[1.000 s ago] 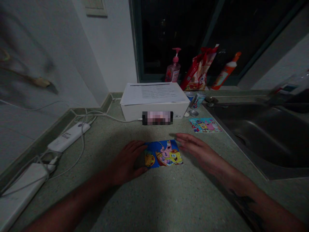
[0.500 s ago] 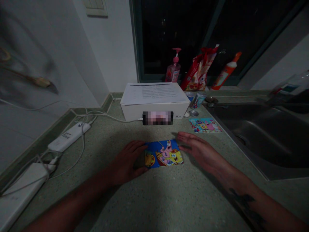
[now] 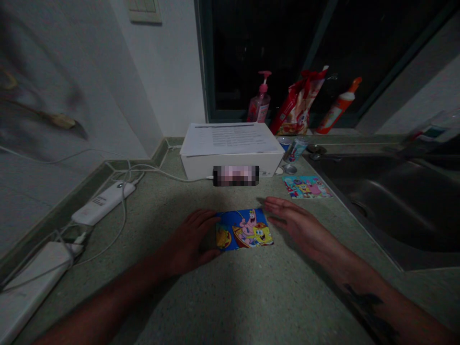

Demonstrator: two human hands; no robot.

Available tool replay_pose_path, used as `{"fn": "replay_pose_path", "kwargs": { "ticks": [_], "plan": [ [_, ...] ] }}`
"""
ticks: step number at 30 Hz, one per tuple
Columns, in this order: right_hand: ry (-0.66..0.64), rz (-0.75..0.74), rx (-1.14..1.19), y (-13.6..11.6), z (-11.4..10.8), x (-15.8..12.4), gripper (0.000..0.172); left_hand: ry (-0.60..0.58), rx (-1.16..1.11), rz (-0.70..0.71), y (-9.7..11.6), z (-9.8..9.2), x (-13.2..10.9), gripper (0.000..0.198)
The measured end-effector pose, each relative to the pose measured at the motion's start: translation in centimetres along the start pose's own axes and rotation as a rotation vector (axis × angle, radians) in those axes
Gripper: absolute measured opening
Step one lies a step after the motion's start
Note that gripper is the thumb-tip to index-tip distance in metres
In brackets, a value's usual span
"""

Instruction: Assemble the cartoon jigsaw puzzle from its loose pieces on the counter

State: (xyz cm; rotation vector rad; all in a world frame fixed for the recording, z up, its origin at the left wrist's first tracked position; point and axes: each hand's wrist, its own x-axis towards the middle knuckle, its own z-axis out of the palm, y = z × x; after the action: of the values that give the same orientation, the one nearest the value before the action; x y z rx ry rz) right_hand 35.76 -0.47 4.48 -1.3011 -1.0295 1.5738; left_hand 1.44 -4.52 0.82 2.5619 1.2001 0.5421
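A blue cartoon picture card [image 3: 245, 230], showing a pink starfish and a yellow sponge figure, lies flat on the speckled green counter [image 3: 230, 297]. At its left edge rests my left hand [image 3: 192, 242], thumb and fingers apart, fingertips touching or just beside the card. On the other side my right hand [image 3: 291, 218] is held edge-on with fingers stretched out, close to the card's right edge; whether it touches is hard to tell. Neither hand grips anything. A second, light-blue cartoon picture [image 3: 308, 187] lies farther back on the right.
Behind the card stands a white box [image 3: 230, 160] with printed paper on top and a blurred phone [image 3: 236, 176] against it. Cables and power strips [image 3: 102, 203] lie left. A sink [image 3: 398, 196] is at right; a can [image 3: 296, 149] and pump bottle [image 3: 258, 105] stand behind.
Almost nothing differs. The whole view has shifted very slightly, while both hands and the card keep their places relative to each other.
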Motion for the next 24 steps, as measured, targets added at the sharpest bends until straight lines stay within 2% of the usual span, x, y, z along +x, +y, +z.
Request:
{"fn": "replay_pose_path", "kwargs": {
  "ticks": [12, 24],
  "plan": [
    [0.021, 0.018, 0.127, -0.04, 0.13, 0.01, 0.025, 0.028, 0.024, 0.034, -0.12, 0.01, -0.05, 0.073],
    [-0.031, -0.012, 0.198, 0.44, 0.35, 0.38, 0.031, 0.029, 0.022, 0.029, -0.16, 0.06, -0.06, 0.074]
  ]
}}
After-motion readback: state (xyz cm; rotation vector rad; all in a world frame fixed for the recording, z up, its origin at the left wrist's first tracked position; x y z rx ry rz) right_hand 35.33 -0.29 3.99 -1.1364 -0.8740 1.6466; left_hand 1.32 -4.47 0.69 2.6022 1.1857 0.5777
